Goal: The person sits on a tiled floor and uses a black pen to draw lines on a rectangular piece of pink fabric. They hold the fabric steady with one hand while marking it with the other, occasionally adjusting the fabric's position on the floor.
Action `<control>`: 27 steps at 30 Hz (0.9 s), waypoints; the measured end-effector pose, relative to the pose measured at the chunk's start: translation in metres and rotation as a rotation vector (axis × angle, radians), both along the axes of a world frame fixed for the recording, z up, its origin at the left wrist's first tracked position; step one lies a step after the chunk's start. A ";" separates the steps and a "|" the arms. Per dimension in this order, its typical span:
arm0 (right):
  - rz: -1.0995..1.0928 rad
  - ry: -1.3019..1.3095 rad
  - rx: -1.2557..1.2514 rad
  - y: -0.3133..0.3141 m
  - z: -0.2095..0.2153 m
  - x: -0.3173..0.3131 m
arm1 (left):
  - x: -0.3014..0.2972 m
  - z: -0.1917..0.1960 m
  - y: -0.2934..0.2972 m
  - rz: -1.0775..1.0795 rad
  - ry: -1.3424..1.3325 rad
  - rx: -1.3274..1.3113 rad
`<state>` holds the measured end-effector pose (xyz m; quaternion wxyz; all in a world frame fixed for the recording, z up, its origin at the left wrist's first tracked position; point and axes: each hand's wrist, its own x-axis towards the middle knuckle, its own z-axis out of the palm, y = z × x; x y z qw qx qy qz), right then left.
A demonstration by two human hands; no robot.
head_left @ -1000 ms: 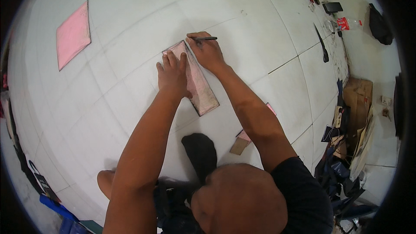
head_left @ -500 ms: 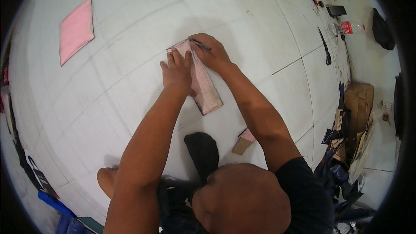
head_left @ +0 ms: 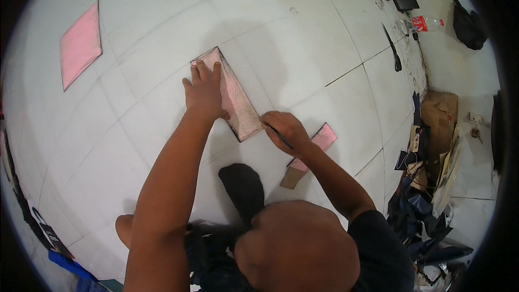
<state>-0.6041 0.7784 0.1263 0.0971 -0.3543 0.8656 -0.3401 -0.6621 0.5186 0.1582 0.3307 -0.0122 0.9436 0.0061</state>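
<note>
A long pink rectangular piece (head_left: 241, 109) with dark edges lies aslant on the pale surface in front of me. My left hand (head_left: 204, 91) presses flat on its upper part, fingers spread toward its far end. At its near right corner is my right hand (head_left: 284, 131), closed around a slim dark pen (head_left: 278, 134). The pen's tip is hidden by the fingers. Right of that hand, a narrower pink strip (head_left: 324, 137) with a brown end (head_left: 292, 177) lies partly under my right forearm.
Another pink piece (head_left: 81, 46) lies at the far left. Scissors (head_left: 393, 48), a plastic bottle (head_left: 427, 23) and a black phone-like object (head_left: 406, 4) lie at the far right. A cardboard box (head_left: 439, 113) and dark cloth scraps (head_left: 413, 211) line the right wall.
My right hand has moved with the pen from the pink piece's far end down to its near right corner. My left hand still presses the piece. The whole view has shifted slightly.
</note>
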 end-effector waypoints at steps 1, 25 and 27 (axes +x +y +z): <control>-0.007 -0.031 0.030 0.004 0.003 0.008 | 0.000 0.000 0.000 0.010 0.000 -0.002; 0.009 -0.087 0.237 -0.003 -0.001 -0.016 | 0.000 0.001 0.000 0.001 0.009 -0.004; 0.016 -0.116 0.292 -0.020 0.001 -0.034 | 0.001 -0.001 -0.001 -0.001 0.016 0.003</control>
